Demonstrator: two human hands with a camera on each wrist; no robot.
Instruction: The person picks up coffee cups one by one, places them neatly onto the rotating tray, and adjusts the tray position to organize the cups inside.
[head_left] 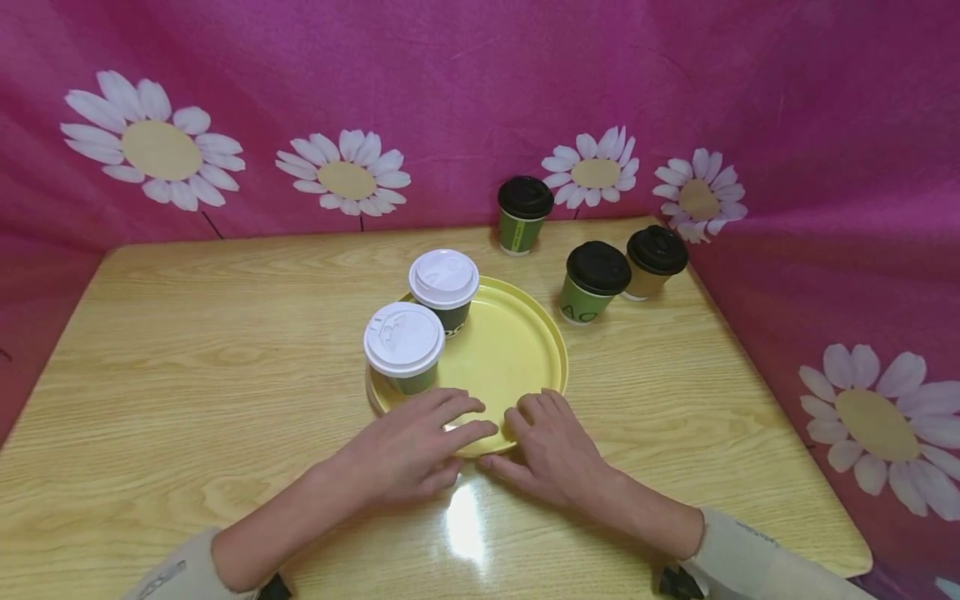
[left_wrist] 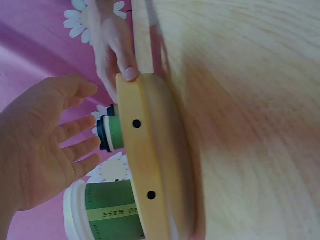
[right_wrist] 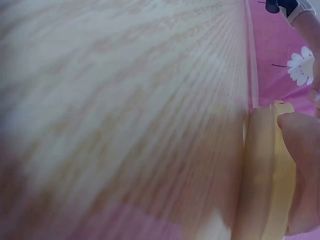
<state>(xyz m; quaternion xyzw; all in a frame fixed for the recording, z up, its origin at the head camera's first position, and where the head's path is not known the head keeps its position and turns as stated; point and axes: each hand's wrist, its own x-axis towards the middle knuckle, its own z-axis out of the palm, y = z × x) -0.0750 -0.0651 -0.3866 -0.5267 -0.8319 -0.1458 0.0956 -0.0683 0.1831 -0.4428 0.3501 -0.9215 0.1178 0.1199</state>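
A round yellow tray [head_left: 517,358] with a raised rim stands on the table, and black dots mark its side in the left wrist view. Two paper cups with white lids are on its left part: a green cup [head_left: 415,381] in front and a dark cup [head_left: 453,317] behind. My right hand [head_left: 558,450] grips the near rim, thumb [right_wrist: 287,122] on the outer side and fingers curled over the top. My left hand [head_left: 412,442] hovers at the near left rim with loosely spread fingers, holding nothing; the left wrist view shows it apart from the tray [left_wrist: 132,100].
Right of the tray stand a green cup [head_left: 581,302] and a brown cup [head_left: 643,282], both black-lidded. Another black-lidded green cup [head_left: 517,233] stands behind the tray. Pink daisy-patterned cloth [head_left: 465,83] hangs along the back and right of the wooden table [head_left: 225,350].
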